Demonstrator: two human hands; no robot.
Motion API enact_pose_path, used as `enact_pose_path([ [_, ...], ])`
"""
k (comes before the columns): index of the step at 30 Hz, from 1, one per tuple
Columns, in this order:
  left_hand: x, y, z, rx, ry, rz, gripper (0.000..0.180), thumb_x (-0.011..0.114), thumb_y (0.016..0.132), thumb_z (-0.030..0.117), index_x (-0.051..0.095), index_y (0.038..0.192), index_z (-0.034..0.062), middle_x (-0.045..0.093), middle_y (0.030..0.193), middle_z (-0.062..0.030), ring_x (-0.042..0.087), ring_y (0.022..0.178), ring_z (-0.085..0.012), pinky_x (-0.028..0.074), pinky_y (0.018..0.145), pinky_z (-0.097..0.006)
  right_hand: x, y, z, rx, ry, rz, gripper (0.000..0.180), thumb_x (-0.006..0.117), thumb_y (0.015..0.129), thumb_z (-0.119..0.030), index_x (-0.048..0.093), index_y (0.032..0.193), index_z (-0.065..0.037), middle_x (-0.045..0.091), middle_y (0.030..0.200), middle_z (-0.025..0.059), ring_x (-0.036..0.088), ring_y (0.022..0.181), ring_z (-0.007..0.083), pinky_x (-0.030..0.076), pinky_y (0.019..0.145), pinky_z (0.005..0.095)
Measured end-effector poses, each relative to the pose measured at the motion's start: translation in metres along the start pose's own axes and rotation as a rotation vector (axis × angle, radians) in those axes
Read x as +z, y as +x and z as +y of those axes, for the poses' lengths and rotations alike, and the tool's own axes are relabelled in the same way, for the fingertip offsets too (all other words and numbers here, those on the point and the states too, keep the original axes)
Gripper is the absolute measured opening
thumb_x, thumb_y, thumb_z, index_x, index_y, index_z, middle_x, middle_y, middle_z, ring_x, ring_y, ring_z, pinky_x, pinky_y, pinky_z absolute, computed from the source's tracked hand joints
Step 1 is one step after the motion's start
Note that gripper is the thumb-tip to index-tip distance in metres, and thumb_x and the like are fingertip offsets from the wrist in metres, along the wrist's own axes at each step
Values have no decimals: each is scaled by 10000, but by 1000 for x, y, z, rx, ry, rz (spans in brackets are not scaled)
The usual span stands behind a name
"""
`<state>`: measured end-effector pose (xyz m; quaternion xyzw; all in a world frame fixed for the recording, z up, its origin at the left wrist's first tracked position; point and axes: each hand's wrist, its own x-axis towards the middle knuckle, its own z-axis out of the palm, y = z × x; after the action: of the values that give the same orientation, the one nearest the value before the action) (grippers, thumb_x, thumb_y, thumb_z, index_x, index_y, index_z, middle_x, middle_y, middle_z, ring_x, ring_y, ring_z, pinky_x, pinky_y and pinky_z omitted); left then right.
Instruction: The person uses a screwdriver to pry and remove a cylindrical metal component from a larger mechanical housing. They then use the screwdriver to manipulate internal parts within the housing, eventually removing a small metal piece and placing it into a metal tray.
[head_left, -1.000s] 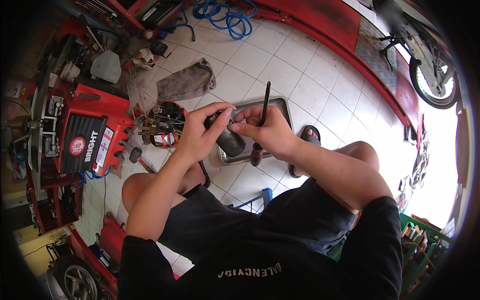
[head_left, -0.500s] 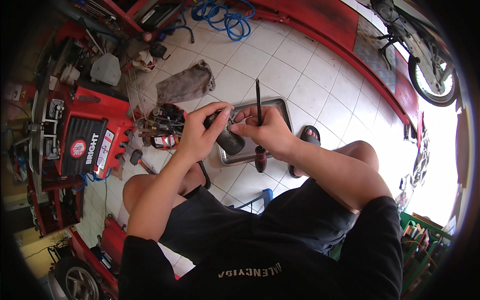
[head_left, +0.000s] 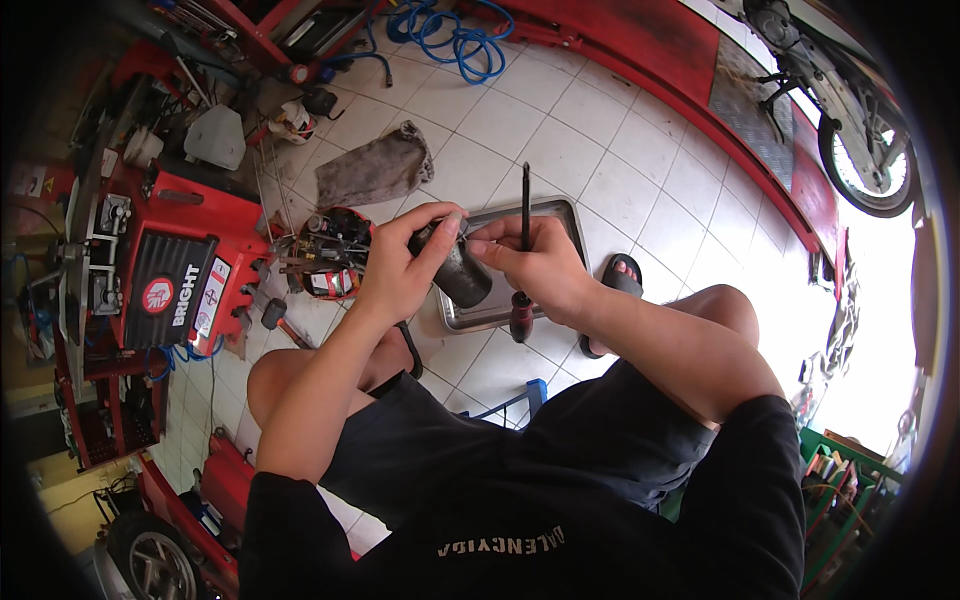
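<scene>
My left hand [head_left: 408, 262] is closed around a dark metal cylinder [head_left: 462, 277], likely a motor housing, tilted with its upper end away from me. My right hand [head_left: 535, 258] carries a screwdriver [head_left: 521, 316] in its curled fingers, the dark red and black handle below the palm and the black shaft pointing away from me. The thumb and forefinger of that hand pinch at the cylinder's upper end; anything small between them is too hidden to tell. Under both hands a shallow metal tray [head_left: 470, 322] lies on the tiled floor.
A grimy grey cloth [head_left: 375, 170] lies beyond my left hand. Nearer are a red tool container [head_left: 335, 270] and a hammer [head_left: 285, 322]. A red machine [head_left: 180, 260] stands at left. Blue hose [head_left: 450, 40] coils at the back, beside a red lift platform [head_left: 660, 75].
My right thumb and forefinger have shifted slightly up and right at the cylinder's end, and the screwdriver has moved a little with them. The left hand keeps its hold.
</scene>
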<state>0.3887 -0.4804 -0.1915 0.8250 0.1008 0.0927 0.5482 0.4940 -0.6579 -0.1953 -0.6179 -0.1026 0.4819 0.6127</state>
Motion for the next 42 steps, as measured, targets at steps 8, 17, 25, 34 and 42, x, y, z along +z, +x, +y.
enact_pose_path([
  [8, 0, 0, -1, -3, -2, 14, 316, 579, 1060, 272, 707, 1159, 0, 719, 1024, -66, 613, 954, -114, 476, 897, -269, -1, 6, 5, -75, -102, 3, 260, 804, 902, -180, 699, 1034, 18, 576, 655, -54, 461, 510, 46, 355, 456, 268],
  [17, 2, 0, -3, 18, 8, 28, 326, 582, 1056, 282, 707, 1159, -2, 716, 1011, -72, 612, 943, -119, 478, 885, -278, -5, 11, 9, -117, -156, -29, 252, 837, 874, -196, 710, 1001, -19, 525, 608, -75, 485, 540, 42, 387, 508, 261],
  [25, -21, 9, -18, 116, 55, 179, 316, 573, 1065, 316, 731, 1129, 50, 645, 899, 16, 551, 802, -42, 453, 698, -222, -12, 30, 18, -71, 31, 95, 151, 785, 911, -135, 698, 970, -27, 500, 645, -71, 361, 506, 32, 241, 468, 263],
  [34, -63, 23, -14, -277, -502, 319, 340, 526, 1081, 370, 703, 1169, 92, 659, 851, 27, 498, 551, -30, 260, 401, -221, -40, 153, 279, 537, -651, 310, 466, 882, 733, -310, 713, 975, 51, 696, 859, 127, 661, 652, 243, 539, 548, 398],
  [42, -75, 18, -25, -330, -502, 368, 318, 555, 1067, 365, 713, 1141, 99, 638, 801, 35, 489, 540, -30, 265, 400, -224, -30, 151, 341, 749, -257, 285, 351, 795, 884, -344, 676, 957, -22, 568, 698, 55, 485, 517, 164, 367, 448, 361],
])
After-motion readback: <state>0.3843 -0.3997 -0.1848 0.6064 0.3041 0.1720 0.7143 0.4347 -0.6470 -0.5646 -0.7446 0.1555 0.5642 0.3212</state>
